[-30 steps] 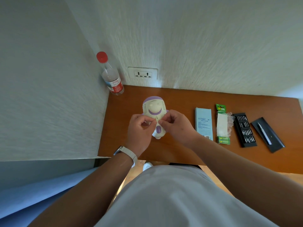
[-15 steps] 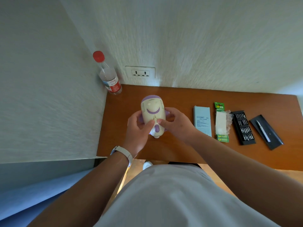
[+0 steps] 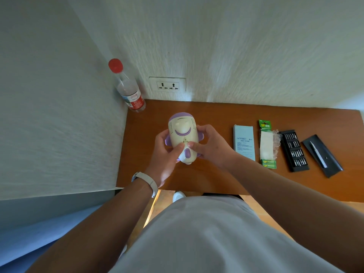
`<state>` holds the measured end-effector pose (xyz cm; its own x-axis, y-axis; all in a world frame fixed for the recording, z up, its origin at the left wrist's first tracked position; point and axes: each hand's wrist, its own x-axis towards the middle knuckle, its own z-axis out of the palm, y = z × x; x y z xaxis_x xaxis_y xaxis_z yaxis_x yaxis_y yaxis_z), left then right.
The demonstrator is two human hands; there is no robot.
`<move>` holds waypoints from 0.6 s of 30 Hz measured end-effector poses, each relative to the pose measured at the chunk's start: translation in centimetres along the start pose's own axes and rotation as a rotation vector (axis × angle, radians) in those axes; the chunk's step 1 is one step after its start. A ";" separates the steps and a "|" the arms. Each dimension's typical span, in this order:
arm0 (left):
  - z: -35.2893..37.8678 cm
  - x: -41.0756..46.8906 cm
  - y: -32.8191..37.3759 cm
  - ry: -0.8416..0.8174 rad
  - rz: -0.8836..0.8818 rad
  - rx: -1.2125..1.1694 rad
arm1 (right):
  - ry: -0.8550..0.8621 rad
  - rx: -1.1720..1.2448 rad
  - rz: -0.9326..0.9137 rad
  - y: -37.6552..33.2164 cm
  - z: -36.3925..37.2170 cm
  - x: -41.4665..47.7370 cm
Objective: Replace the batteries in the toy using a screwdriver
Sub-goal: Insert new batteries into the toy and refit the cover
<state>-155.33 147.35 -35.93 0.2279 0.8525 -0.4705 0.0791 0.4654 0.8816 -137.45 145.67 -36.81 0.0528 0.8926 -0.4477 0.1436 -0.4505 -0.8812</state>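
both thumbs are pressed together on the front of the toy, right under a tiny metal bit in the middle of its body. the rest of our fingers curl round the sides, so the left hand and right hand each grip one flank. the toy is cream with purple trim. we're holding it over the near left part of the wooden table, purple-capped end pointing at the wall. can't tell if it touches the tabletop.

to the right, well apart from the hands, there's a row: a pale blue box, a green battery pack, a black bit case, then the screwdriver lying in a black tray. a red-capped bottle stands in the far left corner, beside a wall socket. a pale watch is on our left wrist.
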 end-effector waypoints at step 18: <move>-0.3 1.0 -0.5 -0.029 0.047 0.119 | -0.020 -0.107 0.019 -0.7 -0.7 0.3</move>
<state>-155.39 148.02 -36.89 0.2615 0.8646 -0.4291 0.1823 0.3923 0.9016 -136.88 146.24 -36.25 0.0367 0.8829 -0.4681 0.2470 -0.4619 -0.8518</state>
